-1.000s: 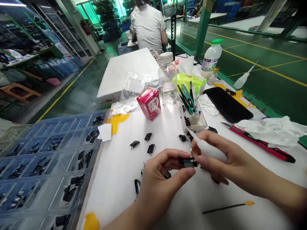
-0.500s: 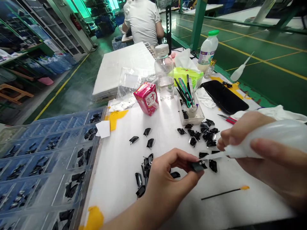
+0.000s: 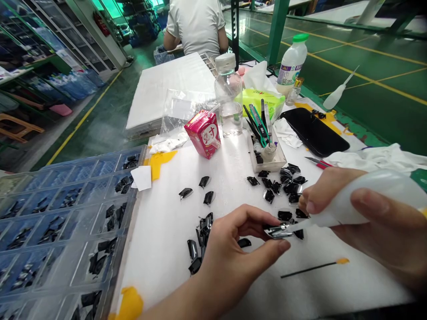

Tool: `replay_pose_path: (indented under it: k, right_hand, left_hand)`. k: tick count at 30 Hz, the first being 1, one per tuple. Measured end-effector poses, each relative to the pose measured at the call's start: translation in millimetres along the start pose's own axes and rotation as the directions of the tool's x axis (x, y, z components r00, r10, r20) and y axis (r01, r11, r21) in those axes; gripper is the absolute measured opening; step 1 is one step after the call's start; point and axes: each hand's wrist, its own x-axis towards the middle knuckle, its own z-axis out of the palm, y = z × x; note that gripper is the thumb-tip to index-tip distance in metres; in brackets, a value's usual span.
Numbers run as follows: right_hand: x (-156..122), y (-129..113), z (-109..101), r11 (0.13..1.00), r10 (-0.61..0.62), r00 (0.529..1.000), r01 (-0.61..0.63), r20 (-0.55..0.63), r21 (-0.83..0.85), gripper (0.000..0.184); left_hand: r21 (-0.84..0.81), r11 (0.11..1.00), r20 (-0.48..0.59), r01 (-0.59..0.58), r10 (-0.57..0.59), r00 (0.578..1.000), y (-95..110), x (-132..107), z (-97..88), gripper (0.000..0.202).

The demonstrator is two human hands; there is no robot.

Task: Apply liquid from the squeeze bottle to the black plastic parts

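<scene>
Pinching a small black part (image 3: 278, 230) in left hand (image 3: 230, 255) grip, right hand (image 3: 373, 222) squeezing white dropper bottle (image 3: 363, 198), nozzle touching part

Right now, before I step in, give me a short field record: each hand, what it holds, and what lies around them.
Left hand: fingers pinch a small black part above the table
Right hand: grips a translucent squeeze bottle, nozzle tip at the part
Table: white, with loose black parts scattered
Left side: blue compartment tray holding more black parts
Near front: yellow-tipped swab
Behind: pink drink carton, clear water bottle, black phone
</scene>
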Motion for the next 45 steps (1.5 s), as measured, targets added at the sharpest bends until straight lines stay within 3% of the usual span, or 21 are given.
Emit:
replay_pose_path:
  k: [9,17,39,45]
  right_hand:
    - [-1.4,1.7,0.3,0.993,-0.004,1.0,0.002,-0.013,-0.119,0.036]
    - [-2.7,2.4,-2.8,0.982,-0.003,1.0,0.005,0.013,-0.188,0.037]
    - [-3.6,2.8,-5.2,0.974,0.005,0.999,0.005,0.044,-0.228,0.038]
    - [-3.2,-1.1,-2.3,0.979,0.003,1.0,-0.004,-0.006,-0.205,0.036]
  left_hand:
    - [0.141,0.98,-0.04,-0.138,0.145,0.989,-0.7,0.3,0.6,0.015]
    - [0.191,0.964,-0.037,-0.185,0.196,0.98,-1.8,0.7,0.2,0.016]
    - [0.232,0.952,-0.037,-0.201,0.215,0.976,-0.9,0.4,-0.2,0.016]
    - [0.241,0.949,-0.017,-0.202,0.212,0.977,-1.9,-0.8,-1.4,0.016]
